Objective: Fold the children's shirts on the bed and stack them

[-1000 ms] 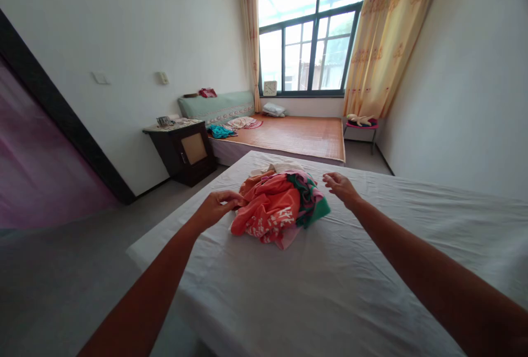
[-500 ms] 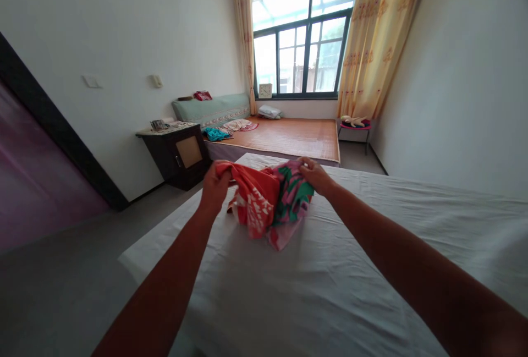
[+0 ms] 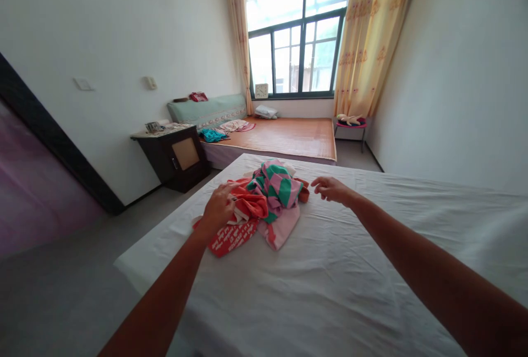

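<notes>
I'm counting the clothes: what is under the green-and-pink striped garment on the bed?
A red printed cloth and a pale pink cloth stick out beneath the striped garment. The left hand holds the red one. Anything deeper in the heap is covered.

White-sheeted bed (image 3: pixel 330 291) carries a clothes pile (image 3: pixel 268 198)

Left hand (image 3: pixel 218 208) fingertips buried in red cloth (image 3: pixel 235 233) (grip unclear), nightstand (image 3: pixel 173 153) clutter indistinct
</notes>
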Action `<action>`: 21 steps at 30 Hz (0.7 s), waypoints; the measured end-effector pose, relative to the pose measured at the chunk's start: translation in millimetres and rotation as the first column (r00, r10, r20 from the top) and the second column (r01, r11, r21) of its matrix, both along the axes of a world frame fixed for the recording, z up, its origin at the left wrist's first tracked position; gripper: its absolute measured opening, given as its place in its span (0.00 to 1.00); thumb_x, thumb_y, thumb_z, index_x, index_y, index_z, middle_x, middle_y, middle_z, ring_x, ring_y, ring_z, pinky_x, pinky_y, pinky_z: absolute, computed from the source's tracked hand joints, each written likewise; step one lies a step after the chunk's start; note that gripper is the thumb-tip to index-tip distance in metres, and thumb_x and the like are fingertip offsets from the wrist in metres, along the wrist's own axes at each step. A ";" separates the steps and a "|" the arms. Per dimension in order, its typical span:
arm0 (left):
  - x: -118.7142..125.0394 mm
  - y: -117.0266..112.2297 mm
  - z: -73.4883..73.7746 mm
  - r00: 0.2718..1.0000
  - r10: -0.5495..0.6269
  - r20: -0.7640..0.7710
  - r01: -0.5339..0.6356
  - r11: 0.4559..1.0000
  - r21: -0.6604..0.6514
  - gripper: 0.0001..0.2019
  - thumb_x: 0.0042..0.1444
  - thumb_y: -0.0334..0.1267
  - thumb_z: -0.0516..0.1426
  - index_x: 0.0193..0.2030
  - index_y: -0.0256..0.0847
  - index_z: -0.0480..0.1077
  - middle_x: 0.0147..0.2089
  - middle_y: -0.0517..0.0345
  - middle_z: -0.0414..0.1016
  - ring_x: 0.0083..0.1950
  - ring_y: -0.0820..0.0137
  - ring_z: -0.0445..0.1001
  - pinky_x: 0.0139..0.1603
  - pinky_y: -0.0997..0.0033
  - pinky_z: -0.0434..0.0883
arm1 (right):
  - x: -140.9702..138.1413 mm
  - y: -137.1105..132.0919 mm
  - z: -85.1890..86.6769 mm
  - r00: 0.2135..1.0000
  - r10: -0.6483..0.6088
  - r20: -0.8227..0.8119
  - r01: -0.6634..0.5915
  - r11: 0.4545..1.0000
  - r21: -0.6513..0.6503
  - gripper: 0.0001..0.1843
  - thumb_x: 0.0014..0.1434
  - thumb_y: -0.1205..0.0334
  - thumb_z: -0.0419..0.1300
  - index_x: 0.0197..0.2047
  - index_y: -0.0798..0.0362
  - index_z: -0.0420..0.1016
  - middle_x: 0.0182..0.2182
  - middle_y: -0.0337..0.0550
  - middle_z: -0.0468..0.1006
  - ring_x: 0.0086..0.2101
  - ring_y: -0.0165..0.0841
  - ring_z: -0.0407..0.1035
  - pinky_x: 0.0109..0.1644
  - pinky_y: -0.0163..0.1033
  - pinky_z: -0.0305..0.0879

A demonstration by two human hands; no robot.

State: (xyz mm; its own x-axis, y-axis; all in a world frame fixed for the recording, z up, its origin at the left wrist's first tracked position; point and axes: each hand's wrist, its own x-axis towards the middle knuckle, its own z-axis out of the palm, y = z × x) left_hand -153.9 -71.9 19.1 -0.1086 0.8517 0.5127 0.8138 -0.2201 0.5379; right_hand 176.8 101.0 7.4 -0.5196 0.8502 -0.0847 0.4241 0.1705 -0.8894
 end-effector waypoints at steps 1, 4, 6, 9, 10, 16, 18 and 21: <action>4.3 1.9 1.8 0.997 0.058 -0.058 -0.056 0.997 0.045 0.18 0.51 0.28 0.50 0.48 0.41 0.72 0.49 0.52 0.75 0.52 0.63 0.71 0.59 0.57 0.65 | 7.9 -1.6 -6.7 0.999 -0.037 0.008 0.037 0.999 0.007 0.13 0.46 0.71 0.56 0.38 0.54 0.71 0.29 0.40 0.76 0.21 0.23 0.65 0.20 0.28 0.56; 25.0 14.9 10.8 0.980 0.046 -0.193 -0.036 0.998 0.056 0.14 0.57 0.31 0.49 0.44 0.42 0.73 0.46 0.53 0.76 0.52 0.64 0.70 0.57 0.61 0.66 | 21.6 -11.6 -23.2 0.999 -0.038 -0.007 0.038 0.999 -0.012 0.12 0.48 0.69 0.56 0.39 0.54 0.71 0.32 0.41 0.77 0.22 0.23 0.66 0.22 0.27 0.58; 42.7 29.2 13.2 0.953 0.018 -0.303 -0.010 1.000 0.026 0.13 0.59 0.33 0.49 0.45 0.42 0.73 0.47 0.53 0.75 0.53 0.64 0.69 0.58 0.62 0.65 | 24.9 -21.7 -33.6 1.000 -0.005 -0.005 0.005 1.000 -0.029 0.12 0.49 0.68 0.55 0.39 0.54 0.71 0.32 0.41 0.76 0.23 0.23 0.66 0.22 0.27 0.59; 68.8 55.7 7.8 0.888 0.049 -0.458 -0.062 0.998 -0.013 0.20 0.59 0.32 0.51 0.58 0.43 0.66 0.51 0.50 0.72 0.55 0.62 0.67 0.58 0.61 0.63 | 29.5 -41.3 -47.4 0.997 0.074 0.013 -0.073 0.996 -0.042 0.11 0.51 0.68 0.54 0.39 0.54 0.71 0.32 0.40 0.76 0.22 0.23 0.66 0.21 0.26 0.58; 76.4 64.8 4.9 0.862 0.062 -0.504 -0.090 0.995 -0.031 0.23 0.59 0.31 0.51 0.62 0.43 0.62 0.52 0.49 0.72 0.55 0.62 0.67 0.57 0.60 0.63 | 32.5 -48.6 -50.9 0.994 0.104 0.022 -0.103 0.994 -0.040 0.11 0.51 0.67 0.53 0.39 0.54 0.71 0.31 0.40 0.76 0.22 0.22 0.66 0.21 0.26 0.58; 106.8 109.6 6.2 0.801 0.031 -0.599 -0.131 0.984 -0.125 0.15 0.62 0.33 0.48 0.49 0.43 0.73 0.45 0.43 0.73 0.50 0.56 0.70 0.48 0.56 0.66 | 74.6 -86.7 -57.9 0.984 0.177 0.019 -0.178 0.984 0.010 0.10 0.53 0.65 0.52 0.37 0.53 0.73 0.30 0.39 0.76 0.22 0.23 0.67 0.22 0.27 0.59; 121.9 119.8 15.2 0.879 0.003 -0.476 -0.068 0.990 -0.120 0.13 0.61 0.34 0.49 0.44 0.39 0.75 0.43 0.43 0.75 0.49 0.54 0.71 0.49 0.55 0.66 | 94.1 -91.9 -57.5 0.988 0.149 -0.029 -0.148 0.989 0.026 0.09 0.54 0.63 0.53 0.37 0.53 0.73 0.30 0.39 0.76 0.22 0.24 0.67 0.21 0.28 0.59; 170.4 125.1 28.0 0.946 -0.103 -0.307 0.084 0.994 -0.077 0.15 0.60 0.33 0.49 0.49 0.41 0.74 0.46 0.48 0.76 0.50 0.57 0.73 0.52 0.58 0.67 | 125.6 -90.3 -57.7 0.991 -0.001 -0.135 -0.003 1.000 -0.031 0.12 0.56 0.56 0.55 0.39 0.53 0.73 0.30 0.40 0.76 0.23 0.26 0.68 0.21 0.29 0.59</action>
State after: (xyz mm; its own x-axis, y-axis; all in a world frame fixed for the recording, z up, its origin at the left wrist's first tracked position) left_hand 16.4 53.2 47.2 0.1287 0.8816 0.4541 0.9197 -0.2774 0.2778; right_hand 302.4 10.6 -50.2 -0.5288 0.8478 -0.0403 0.2994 0.1419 -0.9435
